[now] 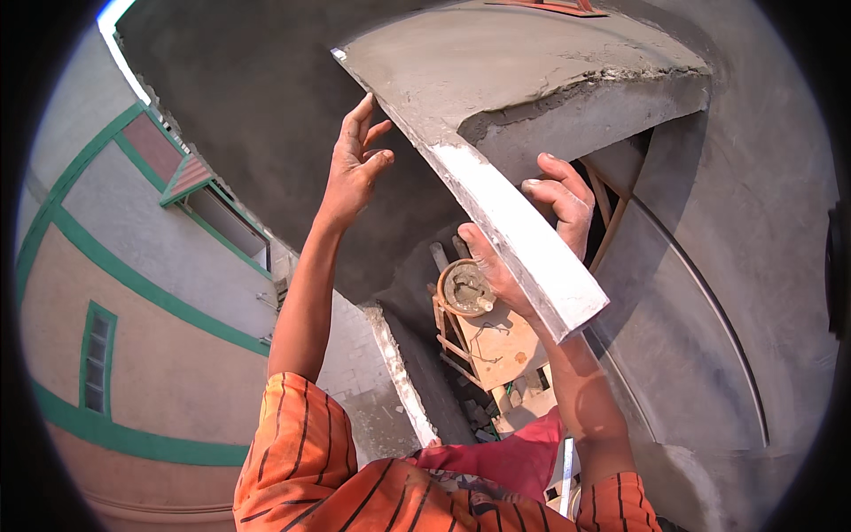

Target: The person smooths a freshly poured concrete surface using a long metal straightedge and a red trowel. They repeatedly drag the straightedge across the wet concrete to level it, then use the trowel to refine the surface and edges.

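Sleeve [306, 452]: striped cloth
Bar [532, 235]: straight, mortar-smeared
Left fingers [356, 117]: loosely spread, at bar's edge
Right fingers [551, 192]: clasping bar
Slab [496, 53] beyond fingers: ragged-edged

Bright, hard sunlight out here.
To the left, a beige building [168, 381] with green bands and a small green-framed window [97, 359]; to the right, a grey wall [762, 222], partly shadowed; between them, lower down, a wooden platform [510, 350].

Slab [496, 53]: grey, rough-edged; red tool [554, 7] on top, bar [523, 226] along its edge.
Platform [512, 359]: wooden; tan bucket [442, 298] at one end.
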